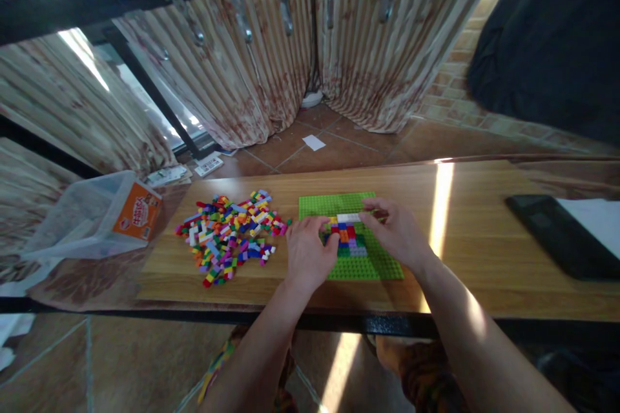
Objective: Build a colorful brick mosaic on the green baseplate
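A green baseplate (380,268) lies on the wooden board with a patch of joined toy bricks (345,233) in red, orange, blue, purple and dark green. Along the patch's far edge runs a white brick (347,218), beside a yellow brick (331,220) at its left. My left hand (310,251) rests over the plate's left side, thumb and index finger apart near the yellow brick and the patch's left edge. At the white brick's right end are the fingertips of my right hand (397,232), thumb and forefinger apart. No brick shows clearly inside either hand.
A heap of loose colourful bricks (227,232) spreads over the board (465,232) on the left. Beyond it stands a clear plastic bin (82,219) with an orange label. On the far right lie a black flat object (557,235) and white paper (593,222).
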`<state>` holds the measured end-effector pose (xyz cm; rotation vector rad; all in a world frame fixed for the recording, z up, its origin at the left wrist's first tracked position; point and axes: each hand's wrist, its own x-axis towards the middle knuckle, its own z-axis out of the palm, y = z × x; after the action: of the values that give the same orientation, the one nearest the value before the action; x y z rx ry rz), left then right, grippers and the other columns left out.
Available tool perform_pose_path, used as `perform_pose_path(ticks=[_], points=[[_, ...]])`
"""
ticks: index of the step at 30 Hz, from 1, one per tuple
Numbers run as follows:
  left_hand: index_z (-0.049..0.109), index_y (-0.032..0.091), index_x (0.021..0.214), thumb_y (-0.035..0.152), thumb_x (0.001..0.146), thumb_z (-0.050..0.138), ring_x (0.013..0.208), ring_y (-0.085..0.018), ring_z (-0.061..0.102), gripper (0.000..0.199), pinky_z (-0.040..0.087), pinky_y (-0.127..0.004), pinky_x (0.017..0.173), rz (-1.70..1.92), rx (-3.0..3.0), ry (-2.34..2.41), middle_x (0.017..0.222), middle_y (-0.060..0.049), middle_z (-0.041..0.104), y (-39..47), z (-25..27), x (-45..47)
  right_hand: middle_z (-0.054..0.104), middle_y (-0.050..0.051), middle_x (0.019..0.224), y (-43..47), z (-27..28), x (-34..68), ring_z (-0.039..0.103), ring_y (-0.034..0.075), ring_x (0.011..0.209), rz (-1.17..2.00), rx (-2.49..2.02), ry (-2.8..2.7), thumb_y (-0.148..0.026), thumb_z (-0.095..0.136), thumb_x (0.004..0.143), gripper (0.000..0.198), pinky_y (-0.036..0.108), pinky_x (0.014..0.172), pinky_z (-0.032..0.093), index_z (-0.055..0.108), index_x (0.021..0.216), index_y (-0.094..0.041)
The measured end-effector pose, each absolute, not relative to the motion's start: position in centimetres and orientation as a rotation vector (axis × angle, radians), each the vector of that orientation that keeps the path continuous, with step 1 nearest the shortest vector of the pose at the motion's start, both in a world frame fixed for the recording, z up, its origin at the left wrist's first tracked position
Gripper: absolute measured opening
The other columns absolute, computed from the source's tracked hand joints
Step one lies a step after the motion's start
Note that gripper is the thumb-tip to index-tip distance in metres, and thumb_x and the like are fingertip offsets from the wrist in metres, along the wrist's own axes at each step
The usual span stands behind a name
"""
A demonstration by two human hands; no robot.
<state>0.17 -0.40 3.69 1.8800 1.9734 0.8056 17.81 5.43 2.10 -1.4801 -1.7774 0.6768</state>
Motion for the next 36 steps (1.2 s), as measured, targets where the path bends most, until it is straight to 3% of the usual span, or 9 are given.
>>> perform_pose_path(ticks=[6,10,36], points=[[0.057,0.016,0.11,0.025,0.077,0.067,0.104,-0.025,0.06,0.035,0.047,-0.039,0.093,0.828,1.655,2.013,0.108,-0.01,0.065,0.1,3.0,0.4,0.063,0.016,0.117,4.8,0.3,17.3,0.062,0.031,0.107,0.735,-1.567,-1.8,-0.039,0.069,0.07,0.068,0.048,0.091,0.05,0.052,0.132,-0.017],[0.052,0.017,0.117,0.027,0.077,0.068,0.104,-0.026,0.062,0.044,0.048,-0.04,0.092,0.775,1.574,2.008,0.109,-0.011,0.065,0.2,3.0,0.8,0.06,0.019,0.121,4.7,-0.2,16.8,0.06,0.034,0.112,0.725,-1.593,-1.812,-0.036,0.07,0.067,0.078,0.052,0.093,0.049,0.044,0.138,-0.016],[0.054,0.016,0.112,0.027,0.074,0.068,0.104,-0.028,0.063,0.041,0.05,-0.041,0.09,0.764,1.487,2.065,0.107,-0.013,0.067,0.4,3.0,1.3,0.061,0.016,0.118,5.1,-1.1,16.1,0.063,0.031,0.099,0.718,-1.625,-1.746,-0.035,0.073,0.064,0.064,0.051,0.088,0.05,0.058,0.124,-0.019]])
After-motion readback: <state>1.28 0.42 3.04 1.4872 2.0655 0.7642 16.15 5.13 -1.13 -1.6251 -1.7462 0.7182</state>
